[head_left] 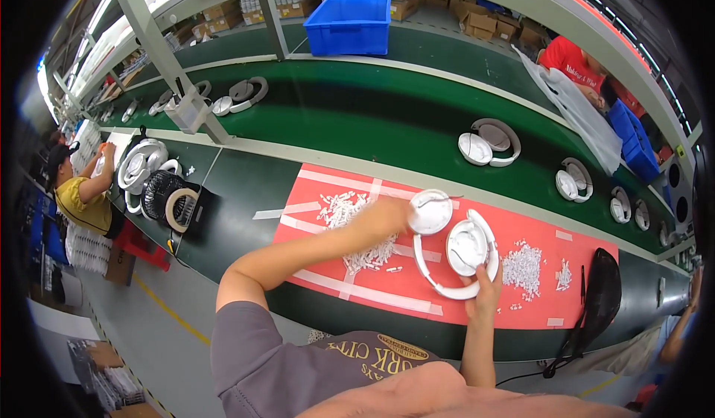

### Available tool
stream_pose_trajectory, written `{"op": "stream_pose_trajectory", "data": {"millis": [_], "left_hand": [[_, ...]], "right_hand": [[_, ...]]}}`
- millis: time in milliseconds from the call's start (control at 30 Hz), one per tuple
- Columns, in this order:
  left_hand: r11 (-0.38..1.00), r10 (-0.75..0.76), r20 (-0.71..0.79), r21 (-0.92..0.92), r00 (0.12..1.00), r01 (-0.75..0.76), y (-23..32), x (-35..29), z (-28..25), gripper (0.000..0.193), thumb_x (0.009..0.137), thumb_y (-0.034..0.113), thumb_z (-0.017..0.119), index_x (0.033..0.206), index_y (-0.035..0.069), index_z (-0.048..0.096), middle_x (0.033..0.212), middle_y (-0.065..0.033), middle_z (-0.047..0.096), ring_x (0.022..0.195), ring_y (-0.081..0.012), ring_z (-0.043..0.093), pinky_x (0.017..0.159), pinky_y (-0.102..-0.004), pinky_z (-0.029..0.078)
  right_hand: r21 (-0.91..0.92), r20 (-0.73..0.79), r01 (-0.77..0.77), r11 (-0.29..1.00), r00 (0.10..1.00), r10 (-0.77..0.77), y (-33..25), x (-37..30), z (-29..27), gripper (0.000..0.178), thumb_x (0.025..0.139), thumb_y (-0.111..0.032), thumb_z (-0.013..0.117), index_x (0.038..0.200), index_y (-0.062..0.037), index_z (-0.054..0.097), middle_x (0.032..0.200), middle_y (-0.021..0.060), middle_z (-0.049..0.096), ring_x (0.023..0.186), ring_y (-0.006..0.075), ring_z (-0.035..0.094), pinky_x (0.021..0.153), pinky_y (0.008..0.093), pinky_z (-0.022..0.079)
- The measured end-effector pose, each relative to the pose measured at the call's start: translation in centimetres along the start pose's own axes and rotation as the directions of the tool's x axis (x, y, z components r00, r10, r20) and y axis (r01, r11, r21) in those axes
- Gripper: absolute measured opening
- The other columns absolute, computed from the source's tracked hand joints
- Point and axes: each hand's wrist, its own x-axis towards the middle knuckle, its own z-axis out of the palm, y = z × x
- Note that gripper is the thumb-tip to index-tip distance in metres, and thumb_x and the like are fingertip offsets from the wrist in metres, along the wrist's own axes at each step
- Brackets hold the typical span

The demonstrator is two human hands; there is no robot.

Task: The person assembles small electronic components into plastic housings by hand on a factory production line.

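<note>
White over-ear headphones [459, 242] are held above a red mat [536, 228], their ear cups' inner sides facing up and a thin dark wire at the left cup. My right hand [484, 290] is closed around the rim of the right cup and the headband. At the left cup is my left hand [391, 218], smeared by motion, so its fingers cannot be made out. Beneath my left forearm lies a heap of small white plastic pieces [344, 211]. Right of the headphones are a pile of smaller whitish parts [523, 267] and a little cluster of white pieces [564, 275].
Beyond the mat, a green conveyor belt [357, 124] carries several headphones [489, 144]. A blue bin [346, 29] stands behind it. To the left are a black fan [159, 194] and stacked white headphones [139, 163]; a black object [602, 291] lies right. Co-workers sit at both sides.
</note>
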Motion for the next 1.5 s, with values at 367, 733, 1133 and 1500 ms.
{"op": "stream_pose_trajectory", "data": {"millis": [367, 733, 1133, 1500], "left_hand": [[0.805, -0.559, -0.044, 0.208, 0.828, 0.555, -7.1, -4.6, -1.4, 0.013, 0.064, 0.009, 0.064, 0.071, 0.001, 0.056, 0.073, -0.0131, 0.058, 0.074, -0.0293, 0.055, 0.066, -0.0387, 0.039], [0.580, -0.673, 0.175, -0.478, 0.718, 0.660, -5.7, -3.3, -3.0, 0.007, 0.074, -0.001, 0.060, 0.080, -0.003, 0.058, 0.070, -0.0053, 0.057, 0.065, -0.0097, 0.054, 0.057, -0.0232, 0.044], [0.576, -0.625, 0.198, -0.535, 0.755, 0.618, -1.3, -1.5, -2.9, 0.015, 0.081, 0.001, 0.051, 0.094, -0.004, 0.057, 0.084, -0.0082, 0.059, 0.075, -0.0123, 0.055, 0.069, -0.0246, 0.046], [0.610, -0.543, 0.063, -0.656, 0.837, 0.445, 3.3, -0.7, -1.8, 0.011, 0.084, 0.002, 0.048, 0.094, -0.002, 0.052, 0.083, -0.0040, 0.055, 0.072, -0.0085, 0.051, 0.066, -0.0224, 0.043]], "right_hand": [[-0.663, -0.040, 0.326, 0.673, 0.883, -0.468, 3.9, -6.1, -0.3, 0.051, 0.079, 0.000, 0.047, 0.126, -0.0007, 0.029, 0.126, 0.0178, 0.032, 0.115, 0.0271, 0.035, 0.096, 0.0364, 0.028], [-0.814, 0.293, 0.537, 0.224, 0.711, -0.639, 0.9, -5.4, -1.7, 0.035, 0.073, 0.000, 0.054, 0.107, 0.0007, 0.047, 0.119, 0.0183, 0.035, 0.113, 0.0320, 0.031, 0.094, 0.0423, 0.026], [-0.563, 0.666, 0.789, 0.245, 0.609, -0.430, -1.7, -1.8, 4.7, 0.021, 0.075, -0.002, 0.055, 0.095, 0.0002, 0.055, 0.094, 0.0140, 0.051, 0.088, 0.0269, 0.050, 0.078, 0.0326, 0.040], [-0.595, 0.578, 0.373, 0.712, 0.814, 0.056, 1.2, 2.1, 10.2, 0.024, 0.076, -0.007, 0.060, 0.097, 0.0031, 0.055, 0.073, 0.0108, 0.061, 0.063, 0.0152, 0.060, 0.054, 0.0250, 0.047]]}}
